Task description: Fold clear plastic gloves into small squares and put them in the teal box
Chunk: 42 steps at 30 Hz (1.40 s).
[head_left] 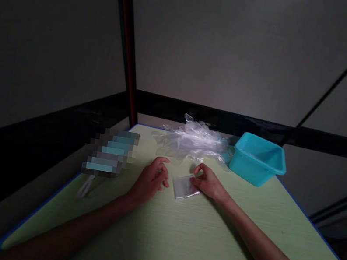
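A small clear plastic bag (184, 187) lies flat on the pale green table (194, 244), between my two hands. My right hand (208, 182) rests at the bag's right edge, its fingertips pinched on that edge. My left hand (151, 179) hovers just left of the bag with its fingers curled and apart, touching nothing that I can see.
A heap of clear plastic bags (193, 142) lies at the table's far side. A turquoise plastic tub (258, 159) stands to its right. A blurred-out item (110, 152) sits at the left edge, with something pale (86, 186) hanging below it. Grey walls close in behind.
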### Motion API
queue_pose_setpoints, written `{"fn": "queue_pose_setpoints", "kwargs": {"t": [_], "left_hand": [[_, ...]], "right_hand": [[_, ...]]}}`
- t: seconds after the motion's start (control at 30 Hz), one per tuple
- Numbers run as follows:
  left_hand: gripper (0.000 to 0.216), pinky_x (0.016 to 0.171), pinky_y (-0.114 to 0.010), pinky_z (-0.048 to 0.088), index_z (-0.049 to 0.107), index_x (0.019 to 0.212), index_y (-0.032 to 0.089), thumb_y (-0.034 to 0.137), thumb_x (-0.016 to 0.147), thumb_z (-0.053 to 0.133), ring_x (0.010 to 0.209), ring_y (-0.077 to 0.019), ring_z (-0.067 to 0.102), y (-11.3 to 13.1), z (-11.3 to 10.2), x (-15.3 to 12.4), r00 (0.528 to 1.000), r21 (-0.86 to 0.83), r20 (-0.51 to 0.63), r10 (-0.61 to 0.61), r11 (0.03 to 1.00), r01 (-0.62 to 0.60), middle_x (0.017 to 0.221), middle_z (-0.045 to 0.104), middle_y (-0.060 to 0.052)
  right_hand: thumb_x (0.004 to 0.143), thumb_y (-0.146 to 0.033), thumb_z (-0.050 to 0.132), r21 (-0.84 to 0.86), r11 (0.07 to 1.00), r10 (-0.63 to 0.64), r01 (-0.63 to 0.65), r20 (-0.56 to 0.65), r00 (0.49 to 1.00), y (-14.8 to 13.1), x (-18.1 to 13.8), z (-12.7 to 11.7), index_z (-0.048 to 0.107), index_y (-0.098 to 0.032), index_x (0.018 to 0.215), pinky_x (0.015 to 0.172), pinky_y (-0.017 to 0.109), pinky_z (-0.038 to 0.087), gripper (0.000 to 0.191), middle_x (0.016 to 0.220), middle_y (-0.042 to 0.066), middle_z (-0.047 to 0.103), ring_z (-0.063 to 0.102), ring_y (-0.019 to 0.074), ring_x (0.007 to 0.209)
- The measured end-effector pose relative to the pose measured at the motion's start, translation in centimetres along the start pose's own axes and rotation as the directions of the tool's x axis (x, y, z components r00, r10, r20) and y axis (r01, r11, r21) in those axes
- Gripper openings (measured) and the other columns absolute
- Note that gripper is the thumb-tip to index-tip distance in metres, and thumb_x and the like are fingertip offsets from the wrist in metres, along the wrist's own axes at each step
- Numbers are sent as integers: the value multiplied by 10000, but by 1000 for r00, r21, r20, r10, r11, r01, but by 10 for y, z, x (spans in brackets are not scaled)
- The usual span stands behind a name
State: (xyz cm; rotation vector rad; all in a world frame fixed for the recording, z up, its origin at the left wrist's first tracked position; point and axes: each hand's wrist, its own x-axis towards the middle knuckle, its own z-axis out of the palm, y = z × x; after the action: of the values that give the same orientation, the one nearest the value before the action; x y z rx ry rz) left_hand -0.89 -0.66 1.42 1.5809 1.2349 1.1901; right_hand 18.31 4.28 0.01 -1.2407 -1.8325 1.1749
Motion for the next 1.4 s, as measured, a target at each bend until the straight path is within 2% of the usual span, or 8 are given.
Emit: {"fn": "queue_pose_setpoints", "kwargs": {"t": [0.17,0.3,0.43,0.67,1.13,1.27,1.33,1.4], "left_hand": [[236,617,-255,485,489,1000,162,170,797,370,799,-162,609,-1,-4,-3,966,294,121,228,921,-254,854,628,-49],[318,900,-339,402,588,981,157,89,768,362,1031,-182,536,-3,-4,-8,871,464,348,348,743,-482,1076,605,-73],[425,1006,-342,301,494,1169,120,70,773,349,1209,-174,366,2,-3,-13,744,494,560,366,573,-654,1252,480,-89],[584,1056,-364,189,181,1355,106,206,821,396,1295,-194,166,8,-7,-19,694,507,696,184,559,-656,1408,205,-115],[595,1060,-371,145,213,1347,96,320,841,433,1302,-224,124,11,-9,-19,674,531,732,100,536,-656,1414,165,-132],[588,1058,-393,147,204,1355,153,346,847,429,1301,-231,127,6,-10,-19,667,489,727,162,561,-669,1418,165,-101],[593,1058,-391,141,193,1358,150,361,851,419,1301,-227,127,3,-11,-19,665,491,728,164,553,-674,1420,152,-108],[598,1057,-393,144,203,1354,135,376,850,416,1299,-232,136,2,-11,-19,673,504,723,153,551,-666,1417,157,-123]], "right_hand": [[646,-128,503,-26,999,-19,18,-13,1000,0,0,0,358,-211,771,394,186,342,209,483,-71,527,500,110,422],[646,-143,501,-44,999,-31,30,-16,999,-1,0,0,361,-210,775,403,193,350,202,491,-72,518,509,115,433],[638,-153,507,-65,997,-47,45,-23,999,-1,-1,-1,368,-205,771,401,186,326,200,485,-85,480,469,98,424],[628,-139,507,-91,994,-62,60,-24,998,-5,-3,-2,382,-199,772,397,179,310,200,478,-89,451,422,83,420],[714,-183,477,-142,988,-60,55,-33,998,-9,-9,-15,373,-189,866,385,209,368,184,476,-59,527,504,126,389],[752,-168,450,-265,953,-185,148,-120,975,-19,-25,-17,448,-180,912,547,269,446,161,695,26,612,582,159,584],[800,-179,401,-487,825,-335,286,-15,942,-25,-35,-15,508,-163,974,721,327,455,205,903,90,627,595,203,816],[837,-202,362,-579,712,-387,396,147,910,-29,-43,-10,425,-128,1192,899,362,386,368,1185,139,520,499,223,1067]]}}
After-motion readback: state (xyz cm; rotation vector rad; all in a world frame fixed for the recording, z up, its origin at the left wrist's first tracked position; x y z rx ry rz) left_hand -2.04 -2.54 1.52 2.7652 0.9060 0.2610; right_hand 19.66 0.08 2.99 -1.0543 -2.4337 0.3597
